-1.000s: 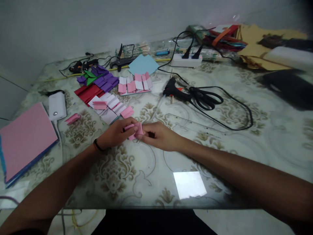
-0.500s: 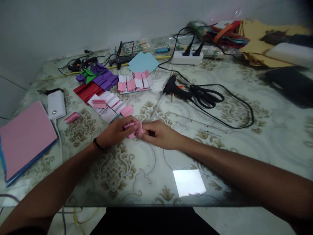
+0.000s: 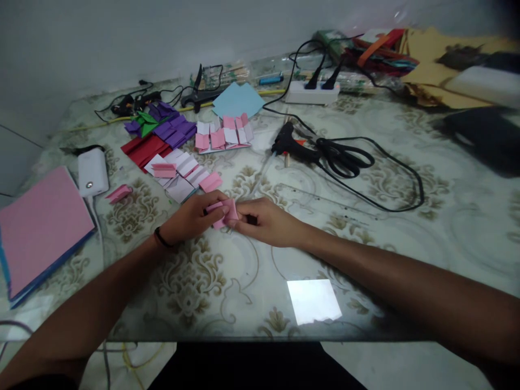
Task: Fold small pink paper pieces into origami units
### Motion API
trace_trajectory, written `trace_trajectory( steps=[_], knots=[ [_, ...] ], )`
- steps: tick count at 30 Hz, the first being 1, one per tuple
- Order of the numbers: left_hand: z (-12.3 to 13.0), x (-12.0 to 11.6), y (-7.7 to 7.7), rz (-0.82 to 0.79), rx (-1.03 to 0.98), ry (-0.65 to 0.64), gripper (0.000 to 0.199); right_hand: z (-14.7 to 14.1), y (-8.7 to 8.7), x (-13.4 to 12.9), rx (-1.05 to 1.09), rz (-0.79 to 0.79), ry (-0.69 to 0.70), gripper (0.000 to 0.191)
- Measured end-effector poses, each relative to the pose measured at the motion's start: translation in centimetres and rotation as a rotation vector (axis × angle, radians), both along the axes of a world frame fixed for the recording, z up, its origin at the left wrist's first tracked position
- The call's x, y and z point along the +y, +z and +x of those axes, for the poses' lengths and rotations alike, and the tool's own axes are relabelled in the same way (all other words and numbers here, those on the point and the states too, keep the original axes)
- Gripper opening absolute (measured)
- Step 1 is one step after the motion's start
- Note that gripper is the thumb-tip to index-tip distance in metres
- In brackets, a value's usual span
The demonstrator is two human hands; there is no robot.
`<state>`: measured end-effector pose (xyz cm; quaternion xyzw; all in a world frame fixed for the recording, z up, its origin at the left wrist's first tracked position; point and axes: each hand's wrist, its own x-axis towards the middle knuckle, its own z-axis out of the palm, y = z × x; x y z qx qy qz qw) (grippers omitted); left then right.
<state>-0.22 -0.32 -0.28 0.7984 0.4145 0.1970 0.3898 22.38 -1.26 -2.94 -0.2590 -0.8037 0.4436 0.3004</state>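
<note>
Between my two hands, over the patterned table, is a small piece of folded pink paper (image 3: 231, 209). My left hand (image 3: 194, 215) pinches it with the thumb on top. My right hand (image 3: 266, 221) grips its right edge between thumb and fingers, which partly hide it. Just beyond my left hand lie several folded pink and white paper pieces (image 3: 187, 167). A second group of pink and white folded pieces (image 3: 224, 134) rests farther back. One loose folded pink piece (image 3: 119, 193) lies to the left, beside a white power bank (image 3: 93, 172).
Pink sheets (image 3: 44, 227) over blue ones lie at left. A black glue gun (image 3: 294, 142), scissors (image 3: 345, 157) and a clear ruler (image 3: 325, 199) are right of centre. Red (image 3: 146, 151) and purple folded papers (image 3: 174, 130), light blue paper (image 3: 238, 101) and a power strip (image 3: 312, 93) sit behind.
Both hands keep the same grip on the folded pink paper, with hardly any movement. The whole view has shifted very slightly.
</note>
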Motion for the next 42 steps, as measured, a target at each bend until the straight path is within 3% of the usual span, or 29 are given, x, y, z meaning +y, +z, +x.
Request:
trace_trajectory(
  steps=[42],
  knots=[
    [0.1,0.1,-0.13,0.026,-0.041,-0.035,0.025,0.17,-0.12,0.07,0.017,0.072,-0.014,0.038]
  ],
)
